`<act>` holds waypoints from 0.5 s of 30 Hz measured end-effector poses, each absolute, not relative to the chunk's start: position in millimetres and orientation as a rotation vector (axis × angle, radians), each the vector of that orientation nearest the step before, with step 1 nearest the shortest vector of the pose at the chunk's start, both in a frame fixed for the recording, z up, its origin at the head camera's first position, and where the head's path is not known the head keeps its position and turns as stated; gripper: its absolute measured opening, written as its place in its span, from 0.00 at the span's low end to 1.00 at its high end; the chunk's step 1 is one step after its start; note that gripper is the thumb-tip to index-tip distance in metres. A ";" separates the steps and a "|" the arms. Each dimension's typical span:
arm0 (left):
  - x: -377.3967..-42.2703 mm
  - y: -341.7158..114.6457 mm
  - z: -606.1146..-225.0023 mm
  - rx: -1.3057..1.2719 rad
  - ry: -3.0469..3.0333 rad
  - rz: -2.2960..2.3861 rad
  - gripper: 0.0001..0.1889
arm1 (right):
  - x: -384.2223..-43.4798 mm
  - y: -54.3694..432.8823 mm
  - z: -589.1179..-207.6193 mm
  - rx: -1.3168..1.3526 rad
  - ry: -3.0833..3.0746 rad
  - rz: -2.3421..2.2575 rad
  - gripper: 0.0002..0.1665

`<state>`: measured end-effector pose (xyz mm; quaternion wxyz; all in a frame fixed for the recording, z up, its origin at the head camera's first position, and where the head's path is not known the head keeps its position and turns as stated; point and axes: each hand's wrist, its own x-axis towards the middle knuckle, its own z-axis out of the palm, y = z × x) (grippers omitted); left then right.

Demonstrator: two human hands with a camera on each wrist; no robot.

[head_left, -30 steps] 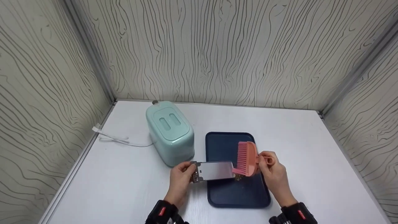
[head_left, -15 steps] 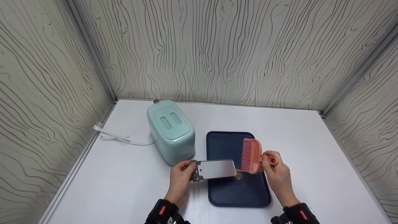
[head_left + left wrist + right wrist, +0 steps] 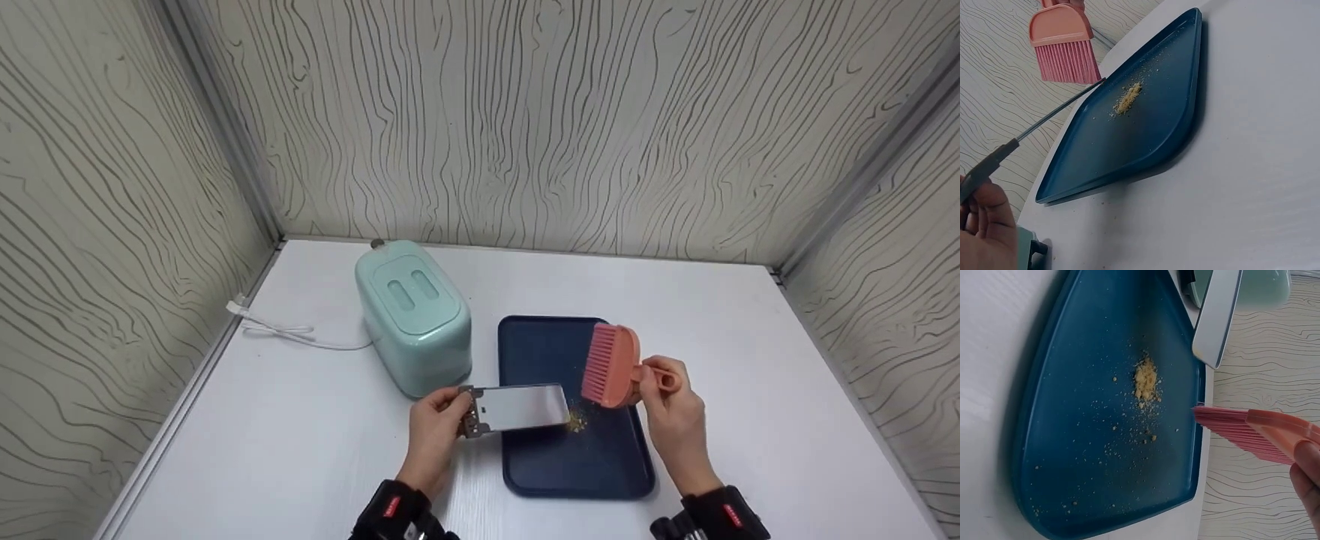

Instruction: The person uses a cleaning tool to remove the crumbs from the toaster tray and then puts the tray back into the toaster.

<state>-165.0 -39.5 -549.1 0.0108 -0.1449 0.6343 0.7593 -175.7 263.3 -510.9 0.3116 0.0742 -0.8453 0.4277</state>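
Observation:
My left hand pinches the dark end of a flat metal crumb tray, whose far end reaches out over a dark blue serving tray. My right hand holds a small orange brush by its looped handle, the pink bristles facing left. Brush and crumb tray are apart. On the blue tray, a little heap of yellowish crumbs lies below the crumb tray's end, with finer bits scattered around it.
A mint-green toaster with a lid on top stands left of the blue tray. Its white cord runs to the table's left edge. Patterned panels enclose the white table. Some specks lie on the table beside the blue tray.
The brush has moved right and up, away from the crumb tray's end, uncovering the crumb heap. The left hand and the crumb tray have hardly moved.

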 end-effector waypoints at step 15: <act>-165.2 -38.3 -550.3 -0.444 1.996 2.352 0.15 | -167.4 223.3 -484.3 0.251 -2.083 1.911 0.13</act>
